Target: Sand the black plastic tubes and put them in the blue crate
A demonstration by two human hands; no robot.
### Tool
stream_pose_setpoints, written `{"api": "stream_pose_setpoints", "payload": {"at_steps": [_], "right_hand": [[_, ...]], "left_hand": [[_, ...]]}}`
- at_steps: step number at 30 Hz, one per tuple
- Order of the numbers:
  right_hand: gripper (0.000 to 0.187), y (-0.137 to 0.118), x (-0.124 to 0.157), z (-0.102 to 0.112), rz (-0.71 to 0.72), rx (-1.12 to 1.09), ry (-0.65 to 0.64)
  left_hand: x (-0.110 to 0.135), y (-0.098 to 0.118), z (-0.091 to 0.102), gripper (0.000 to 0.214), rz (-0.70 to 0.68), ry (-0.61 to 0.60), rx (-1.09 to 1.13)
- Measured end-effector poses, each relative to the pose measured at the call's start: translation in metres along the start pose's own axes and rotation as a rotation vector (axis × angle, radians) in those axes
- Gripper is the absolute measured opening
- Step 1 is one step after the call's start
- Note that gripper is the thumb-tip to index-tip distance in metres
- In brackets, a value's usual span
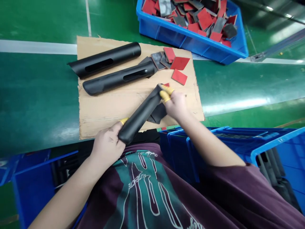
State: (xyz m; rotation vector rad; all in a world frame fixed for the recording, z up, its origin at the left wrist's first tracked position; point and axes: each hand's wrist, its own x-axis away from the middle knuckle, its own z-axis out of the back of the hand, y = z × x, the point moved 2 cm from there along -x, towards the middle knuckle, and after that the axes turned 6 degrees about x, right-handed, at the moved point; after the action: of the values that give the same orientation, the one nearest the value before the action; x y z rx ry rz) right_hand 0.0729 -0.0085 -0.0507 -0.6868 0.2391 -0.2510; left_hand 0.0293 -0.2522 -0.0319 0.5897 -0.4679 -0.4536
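Observation:
My left hand [107, 146] grips the lower end of a black rubbery tube [139, 116], with a yellow finger cot on one fingertip. My right hand [174, 104] holds the tube's upper end, and yellow cots cover two of its fingertips. A dark flap [158, 113] lies under the tube, by my right hand. Two black slotted tubes [105, 60] [119, 78] lie on a cardboard sheet [114, 111], above my hands. Beside them are loose red-and-grey foam squares [179, 77]; my right hand hides part of a red piece.
A blue crate [190, 35] full of red and grey squares stands at the far right, on a green work surface [35, 95]. Stacked blue crates [226, 140] sit below my right arm, and another blue crate [33, 194] sits at lower left.

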Motion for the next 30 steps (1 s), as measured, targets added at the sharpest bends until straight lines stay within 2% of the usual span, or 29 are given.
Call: {"api": "stream_pose_setpoints", "payload": {"at_steps": [3,4,8,9,13,17,19,21,23,24,27,29,30], "right_hand": [[0.040,-0.010,0.007,-0.008,0.200,-0.079,-0.174],[0.039,-0.010,0.006,-0.009,0.196,-0.073,-0.186],[0.039,0.005,-0.008,-0.002,-0.078,0.014,0.029],[0.040,0.006,-0.009,-0.001,-0.080,0.001,0.038],[0.039,0.003,-0.007,-0.004,0.100,-0.086,-0.137],[0.041,0.009,-0.008,0.000,-0.100,-0.018,0.060],[0.043,0.001,0.001,-0.004,-0.068,-0.057,0.048],[0.042,-0.011,0.012,-0.011,0.077,-0.099,-0.081],[0.039,-0.014,0.014,-0.013,0.139,-0.077,-0.167],[0.039,-0.010,0.010,-0.011,0.113,-0.053,-0.162],[0.040,0.003,-0.006,-0.004,-0.077,0.016,0.021],[0.041,-0.008,-0.001,-0.006,-0.058,-0.007,0.064],[0.042,-0.020,0.007,-0.010,0.035,-0.040,0.027]], "left_hand": [[0.000,0.001,-0.001,0.039,-0.020,0.013,-0.210],[0.000,0.001,-0.002,0.039,-0.033,0.017,-0.253],[0.001,-0.001,-0.003,0.036,-0.091,0.042,-0.326],[0.001,-0.001,-0.003,0.035,-0.102,0.046,-0.342],[-0.001,-0.002,-0.004,0.034,-0.111,0.028,-0.414],[-0.002,-0.003,-0.005,0.034,-0.134,0.048,-0.408],[-0.002,-0.004,-0.004,0.034,-0.139,0.068,-0.360],[-0.002,-0.006,-0.004,0.034,-0.124,0.072,-0.301],[-0.002,-0.008,-0.004,0.035,-0.084,0.062,-0.223],[-0.002,-0.009,-0.004,0.036,-0.061,0.060,-0.165],[-0.002,-0.010,-0.005,0.045,-0.017,0.050,0.114],[-0.003,-0.009,-0.005,0.045,0.004,0.051,0.319],[-0.004,-0.008,-0.005,0.043,0.014,0.052,0.408]]}}
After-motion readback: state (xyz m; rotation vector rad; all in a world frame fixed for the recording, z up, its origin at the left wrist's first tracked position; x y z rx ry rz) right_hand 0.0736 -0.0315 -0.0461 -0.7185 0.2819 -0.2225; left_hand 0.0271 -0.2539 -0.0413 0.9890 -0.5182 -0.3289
